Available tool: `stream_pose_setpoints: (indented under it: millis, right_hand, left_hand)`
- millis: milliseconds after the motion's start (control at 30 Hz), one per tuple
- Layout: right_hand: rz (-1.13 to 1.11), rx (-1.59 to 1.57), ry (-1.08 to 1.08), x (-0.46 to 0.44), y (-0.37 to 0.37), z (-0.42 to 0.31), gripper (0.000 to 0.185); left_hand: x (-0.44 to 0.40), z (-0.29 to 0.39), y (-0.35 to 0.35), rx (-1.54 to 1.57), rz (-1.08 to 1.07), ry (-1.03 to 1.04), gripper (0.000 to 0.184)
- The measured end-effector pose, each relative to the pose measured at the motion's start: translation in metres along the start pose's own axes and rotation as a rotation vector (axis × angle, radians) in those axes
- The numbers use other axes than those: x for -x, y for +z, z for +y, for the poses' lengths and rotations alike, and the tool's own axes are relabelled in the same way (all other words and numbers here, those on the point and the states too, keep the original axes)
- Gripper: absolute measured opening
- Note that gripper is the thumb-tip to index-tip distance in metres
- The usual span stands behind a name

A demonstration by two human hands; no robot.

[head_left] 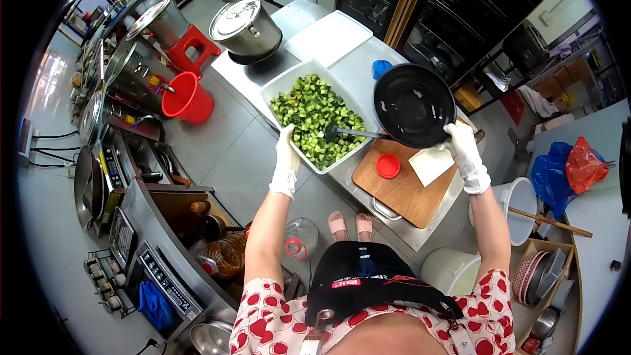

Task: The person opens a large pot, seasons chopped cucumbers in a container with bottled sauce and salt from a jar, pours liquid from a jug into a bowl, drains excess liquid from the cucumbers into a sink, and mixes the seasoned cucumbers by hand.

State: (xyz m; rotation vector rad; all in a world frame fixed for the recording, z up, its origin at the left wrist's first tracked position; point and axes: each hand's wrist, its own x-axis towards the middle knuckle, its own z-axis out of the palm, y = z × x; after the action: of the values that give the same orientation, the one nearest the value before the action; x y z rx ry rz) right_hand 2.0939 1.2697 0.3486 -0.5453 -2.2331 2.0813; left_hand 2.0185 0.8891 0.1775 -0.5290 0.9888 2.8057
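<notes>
My left hand (286, 158), in a white glove, is closed on the near left edge of a white tub (271, 92) filled with chopped green vegetables (322, 115). My right hand (461, 146), also gloved, grips the rim of a black bowl (411, 106), which is tilted and appears empty inside. A black spoon (348, 133) rests with its head among the vegetables, and its handle runs toward the bowl. Below the bowl lies a wooden board (401, 194) with a red lid or cup (388, 165) and a white sheet (430, 164) on it.
A lidded steel pot (246, 26) and a white lid or tray (328, 36) stand on the steel table (420, 236). A red bucket (188, 98) and red stool (192, 49) are on the floor at left. White buckets (450, 269) stand near my right side.
</notes>
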Motion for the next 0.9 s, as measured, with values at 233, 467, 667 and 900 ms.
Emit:
stream_pose_setpoints:
  millis: [233, 467, 667, 900]
  right_hand:
    - [-0.071, 0.193, -0.07, -0.058, 0.068, -0.002, 0.019]
    - [-0.089, 0.428, -0.277, -0.099, 0.105, -0.018, 0.019]
    - [0.043, 0.732, -0.702, -0.108, 0.135, -0.027, 0.031]
    - [-0.031, 1.033, -0.985, -0.092, 0.158, -0.02, 0.046]
  left_hand:
    - [-0.015, 0.035, 0.01, -0.746, 0.177, -0.041, 0.051]
    - [0.021, 0.044, -0.013, -0.572, 0.288, -0.013, 0.064]
    - [0.079, 0.035, -0.058, -0.467, 0.388, -0.024, 0.053]
    - [0.15, 0.0, -0.126, -0.319, 0.574, -0.111, 0.047]
